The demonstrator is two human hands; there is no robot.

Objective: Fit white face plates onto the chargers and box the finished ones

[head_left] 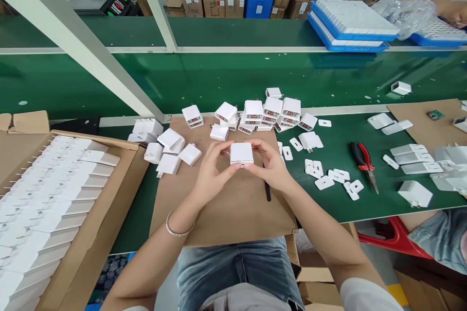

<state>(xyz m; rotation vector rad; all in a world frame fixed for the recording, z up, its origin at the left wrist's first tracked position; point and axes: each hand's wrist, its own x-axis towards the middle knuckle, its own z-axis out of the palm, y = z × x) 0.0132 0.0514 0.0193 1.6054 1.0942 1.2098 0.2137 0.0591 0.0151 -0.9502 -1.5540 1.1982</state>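
Between my two hands is a white charger [241,152], held up over the brown cardboard sheet [226,218]. My left hand [215,167] grips its left side with thumb and fingers, and my right hand [268,163] grips the right side. Just beyond them stands a pile of white charger housings [253,109] with open ends showing parts inside. More white chargers [170,148] lie to the left of my left hand. Partly under my right hand is a thin black tool [267,190]. Small white cover plates [324,182] are scattered to the right.
A cardboard box [120,189] with rows of white chargers fills the left. Red-handled pliers [365,165] and more white housings [416,193] lie right. A slanted white post [91,48] rises at left. Stacked blue trays [328,43] and another person's hand [450,12] are at the far right.
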